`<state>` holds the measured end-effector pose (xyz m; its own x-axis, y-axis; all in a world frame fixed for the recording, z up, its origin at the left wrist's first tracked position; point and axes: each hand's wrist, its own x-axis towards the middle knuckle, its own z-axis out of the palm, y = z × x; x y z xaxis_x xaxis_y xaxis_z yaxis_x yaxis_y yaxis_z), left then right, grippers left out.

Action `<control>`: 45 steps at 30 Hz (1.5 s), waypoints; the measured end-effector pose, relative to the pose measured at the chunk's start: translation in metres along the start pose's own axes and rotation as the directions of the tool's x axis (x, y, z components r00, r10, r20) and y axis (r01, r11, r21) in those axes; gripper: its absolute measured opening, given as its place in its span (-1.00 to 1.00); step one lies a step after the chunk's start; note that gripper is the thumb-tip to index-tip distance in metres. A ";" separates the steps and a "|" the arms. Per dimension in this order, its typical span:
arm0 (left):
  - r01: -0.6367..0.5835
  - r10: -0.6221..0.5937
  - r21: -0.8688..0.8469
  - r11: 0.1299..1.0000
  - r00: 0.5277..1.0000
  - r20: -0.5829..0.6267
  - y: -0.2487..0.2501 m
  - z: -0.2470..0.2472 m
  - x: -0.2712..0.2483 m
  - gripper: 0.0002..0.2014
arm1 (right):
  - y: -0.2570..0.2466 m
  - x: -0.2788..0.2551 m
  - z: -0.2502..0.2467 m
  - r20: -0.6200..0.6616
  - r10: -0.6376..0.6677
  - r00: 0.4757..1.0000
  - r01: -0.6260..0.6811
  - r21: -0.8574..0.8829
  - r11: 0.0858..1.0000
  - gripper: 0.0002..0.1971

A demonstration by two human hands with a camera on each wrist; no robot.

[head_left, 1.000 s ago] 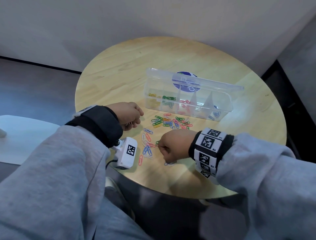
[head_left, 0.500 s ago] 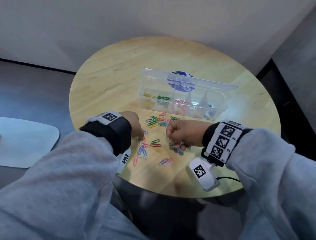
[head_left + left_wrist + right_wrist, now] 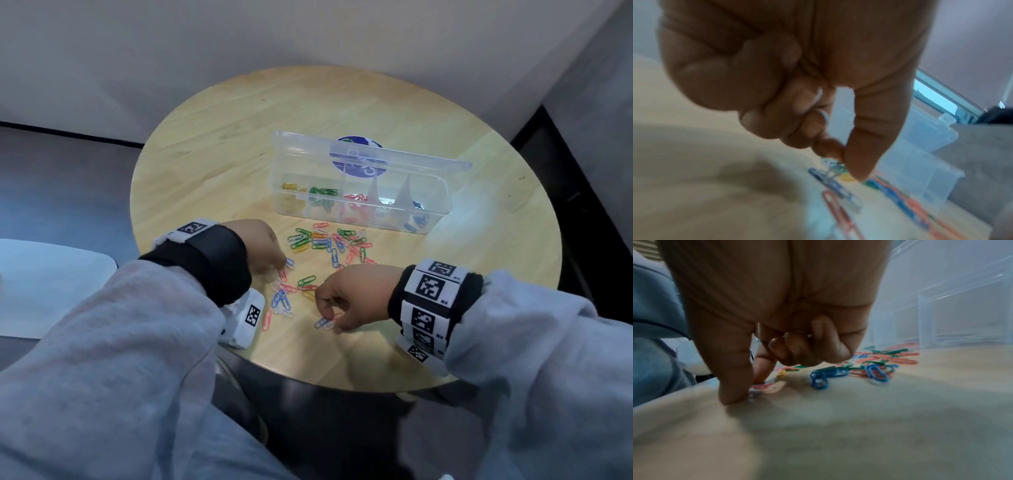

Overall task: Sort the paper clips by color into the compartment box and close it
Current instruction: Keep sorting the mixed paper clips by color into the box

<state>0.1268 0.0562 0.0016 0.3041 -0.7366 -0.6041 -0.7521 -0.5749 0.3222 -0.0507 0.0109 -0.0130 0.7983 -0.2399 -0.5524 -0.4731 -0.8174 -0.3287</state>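
A clear compartment box [image 3: 431, 202] stands open at mid-table, with yellow, green, red, white and blue clips in separate compartments. Loose coloured paper clips [image 3: 329, 243] lie in front of it. My left hand [image 3: 286, 265] pinches at a white clip [image 3: 829, 163] on the table, and white clips [image 3: 820, 95] show inside its curled fingers. My right hand [image 3: 325, 313] is nearer the table's front edge. Its thumb and forefinger press on a pale clip [image 3: 755, 392] beside a pink one [image 3: 774, 387], and its other fingers are curled.
The round wooden table [image 3: 239, 137] ends just behind my right wrist. The box's lid [image 3: 376, 150] stands up behind the compartments. A white wrist camera [image 3: 248, 317] hangs at the table edge under my left wrist. More clips [image 3: 281, 301] lie between my hands.
My right hand came back from the pile by the box to the clips near the front edge. My left hand dropped its fingertips onto the clips on the left.
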 end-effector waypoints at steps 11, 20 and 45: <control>0.056 -0.001 -0.569 0.820 0.995 0.097 0.006 -0.009 -0.004 -0.77 | 0.011 0.000 -0.003 -0.149 0.114 0.982 -0.105 0.065 0.992 -0.90; 0.034 -0.012 -0.809 0.587 0.999 0.034 -0.003 -0.020 -0.008 -0.78 | 0.022 -0.005 -0.026 -0.057 0.295 0.954 -0.225 0.515 0.827 -0.83; -0.097 0.099 0.036 0.995 0.993 -0.058 0.003 0.003 0.006 -0.87 | 0.057 -0.012 -0.021 0.162 0.388 0.907 -0.218 0.970 0.105 -0.81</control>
<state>0.1245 0.0508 -0.0028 0.2613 -0.8095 -0.5258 -0.7986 -0.4873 0.3533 -0.0801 -0.0439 -0.0091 0.4805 -0.4497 -0.7530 -0.5856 0.4746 -0.6571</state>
